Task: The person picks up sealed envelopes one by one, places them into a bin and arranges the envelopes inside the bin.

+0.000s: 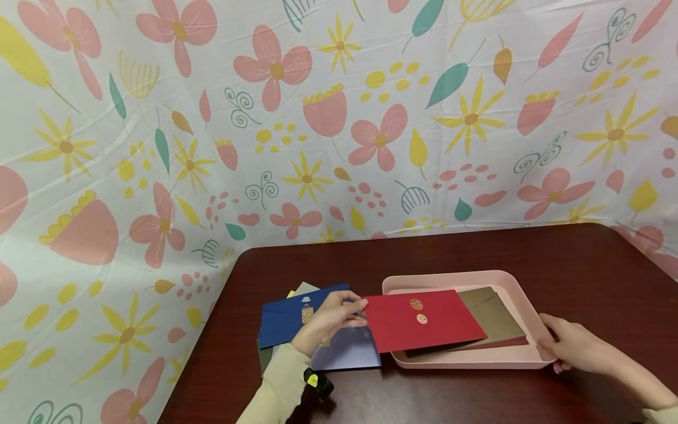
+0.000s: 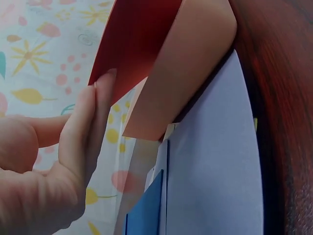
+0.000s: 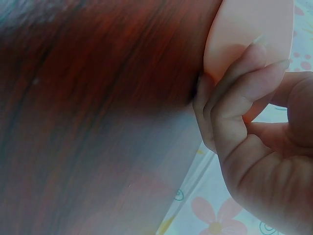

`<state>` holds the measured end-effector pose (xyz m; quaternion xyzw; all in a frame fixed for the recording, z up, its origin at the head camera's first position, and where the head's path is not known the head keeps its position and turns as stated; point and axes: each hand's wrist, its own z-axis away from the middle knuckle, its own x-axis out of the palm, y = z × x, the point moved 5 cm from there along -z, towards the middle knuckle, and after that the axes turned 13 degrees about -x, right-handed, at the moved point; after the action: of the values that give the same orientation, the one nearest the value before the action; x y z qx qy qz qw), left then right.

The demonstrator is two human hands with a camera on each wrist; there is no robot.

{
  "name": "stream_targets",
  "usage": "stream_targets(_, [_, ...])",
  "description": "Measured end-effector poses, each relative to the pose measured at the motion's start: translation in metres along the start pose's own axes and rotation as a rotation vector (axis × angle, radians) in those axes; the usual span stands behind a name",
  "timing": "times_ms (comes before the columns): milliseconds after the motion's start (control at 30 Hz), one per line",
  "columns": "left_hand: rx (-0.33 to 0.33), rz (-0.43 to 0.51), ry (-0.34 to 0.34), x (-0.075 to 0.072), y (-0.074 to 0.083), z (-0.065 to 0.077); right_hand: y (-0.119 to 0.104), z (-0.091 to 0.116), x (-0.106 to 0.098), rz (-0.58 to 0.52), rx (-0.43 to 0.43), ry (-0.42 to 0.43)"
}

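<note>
My left hand point(image 1: 333, 318) pinches the left edge of a red envelope point(image 1: 434, 327) with gold emblems. The envelope is held over the left part of a pale pink tray point(image 1: 477, 359). Beneath it in the tray lie a bronze-brown envelope point(image 1: 489, 313) and the edge of a dark red one point(image 1: 508, 343); the rest is covered. My right hand point(image 1: 574, 344) grips the tray's right end, and in the right wrist view its fingers point(image 3: 239, 98) curl against the tray wall point(image 3: 254, 24). In the left wrist view, the red envelope point(image 2: 142, 34) hangs above the tray's side point(image 2: 181, 63).
Left of the tray lies an overlapping pile of envelopes, with a blue one point(image 1: 281, 321) on top and a lavender one point(image 1: 346, 352) at the front. The dark wood table point(image 1: 371, 394) meets a flower-patterned cloth point(image 1: 371, 147) behind and on the left.
</note>
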<state>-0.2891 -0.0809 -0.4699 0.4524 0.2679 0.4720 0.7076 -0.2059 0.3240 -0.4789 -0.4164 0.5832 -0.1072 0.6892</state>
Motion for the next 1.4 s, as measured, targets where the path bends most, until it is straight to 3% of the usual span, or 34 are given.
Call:
stream_targets(133, [0.017,-0.043,0.039,0.001,0.002,-0.001,0.0,0.0,0.0,-0.001,0.015,0.004])
stream_targets(267, [0.024,-0.045,0.035,0.003,0.003,-0.003,0.0,0.0,0.0,0.007,0.021,0.012])
stream_targets(800, [0.025,0.027,-0.128,0.028,0.009,-0.006,0.0,0.0,0.0,0.019,0.003,0.015])
stream_targets(1000, [0.052,0.034,-0.19,0.036,0.012,-0.005,-0.002,-0.002,0.0,0.022,0.058,0.028])
stream_targets(1200, [0.057,0.028,-0.156,0.032,0.014,-0.003,-0.004,-0.002,-0.001,0.05,0.054,0.036])
stream_targets(1400, [0.085,-0.076,-0.073,0.012,0.013,0.001,-0.004,-0.001,-0.001,0.051,0.055,0.033])
